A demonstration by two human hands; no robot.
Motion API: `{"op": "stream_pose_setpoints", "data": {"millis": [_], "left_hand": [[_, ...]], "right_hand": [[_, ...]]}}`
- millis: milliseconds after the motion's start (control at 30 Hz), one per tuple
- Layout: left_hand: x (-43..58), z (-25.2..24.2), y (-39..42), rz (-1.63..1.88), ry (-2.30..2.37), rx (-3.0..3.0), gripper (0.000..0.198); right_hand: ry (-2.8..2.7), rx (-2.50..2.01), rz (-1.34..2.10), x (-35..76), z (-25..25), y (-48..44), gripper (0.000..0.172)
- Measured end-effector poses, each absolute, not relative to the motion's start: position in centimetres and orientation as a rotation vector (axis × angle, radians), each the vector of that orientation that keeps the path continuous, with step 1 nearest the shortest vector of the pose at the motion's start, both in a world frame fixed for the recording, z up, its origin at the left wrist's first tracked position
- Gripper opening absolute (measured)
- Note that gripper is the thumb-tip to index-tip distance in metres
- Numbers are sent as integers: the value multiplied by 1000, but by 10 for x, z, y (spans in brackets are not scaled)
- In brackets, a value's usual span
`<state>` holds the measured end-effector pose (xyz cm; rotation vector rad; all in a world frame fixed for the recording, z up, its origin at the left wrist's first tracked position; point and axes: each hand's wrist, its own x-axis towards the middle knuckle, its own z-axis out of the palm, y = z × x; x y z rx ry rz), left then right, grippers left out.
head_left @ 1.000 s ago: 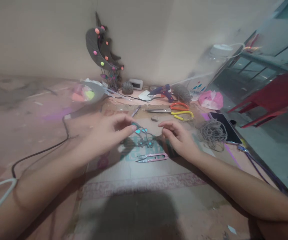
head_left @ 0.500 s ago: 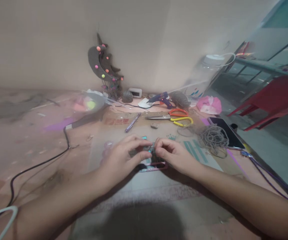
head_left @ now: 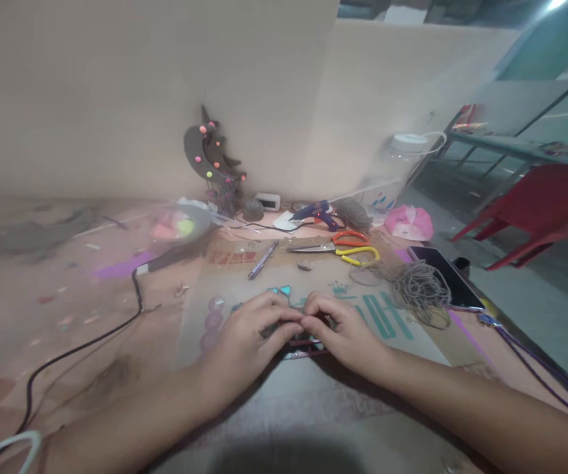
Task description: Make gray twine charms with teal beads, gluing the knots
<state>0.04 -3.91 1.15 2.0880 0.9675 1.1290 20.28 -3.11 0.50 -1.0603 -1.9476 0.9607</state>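
Note:
My left hand [head_left: 258,329] and my right hand [head_left: 340,329] meet at the middle of the work sheet, thumbs and fingertips pinched together and nearly touching. What they pinch is hidden by the fingers. Beneath them lies a small flat piece with a dark, pinkish-edged rim [head_left: 306,352]; teal patches [head_left: 284,291] show just beyond my left fingers. Its kind is mostly covered. Farther out are a purple pen [head_left: 262,261], scissors with orange and yellow handles [head_left: 340,247] and a small grey lump [head_left: 305,265]. A tangle of grey yarn [head_left: 420,293] sits right of my right hand.
A blue glue gun [head_left: 316,212], a yarn ball [head_left: 353,214] and a water bottle [head_left: 397,171] stand along the wall. A moon ornament [head_left: 212,155] is against it. At right lie a phone [head_left: 446,278] and cables; a black cord [head_left: 81,339] crosses the left side.
The view has tilted up, so everything sits lower in the picture. My hands have drawn closer, the fingertips now almost meeting over the small piece.

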Motion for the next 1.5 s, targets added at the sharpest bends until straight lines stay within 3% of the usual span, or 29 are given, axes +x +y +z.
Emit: {"op": "stream_pose_setpoints", "data": {"millis": [233,433,633,767,1167,1300,1500], "left_hand": [[-2,13,-41,1077,954,2165,11],[-8,25,-38,1052,976,2128,17],[-7,23,-36,925,903,2200,22],[-5,19,-36,863,831,2302,22],[-7,18,-36,713,791,2486,19],[-9,23,-37,702,806,2471,19],[-17,44,-31,1060,926,2321,22]], "right_hand": [[-1965,-1065,973,202,11,-31,31],[-1707,-1156,959,219,19,-13,44],[-1947,-1020,947,215,27,-15,18],[-2068,-935,937,208,28,-23,12],[-1985,-987,1462,211,20,-15,23],[-1961,-1076,1322,211,23,-16,18],[-1606,-1049,940,230,51,-6,8]]}}
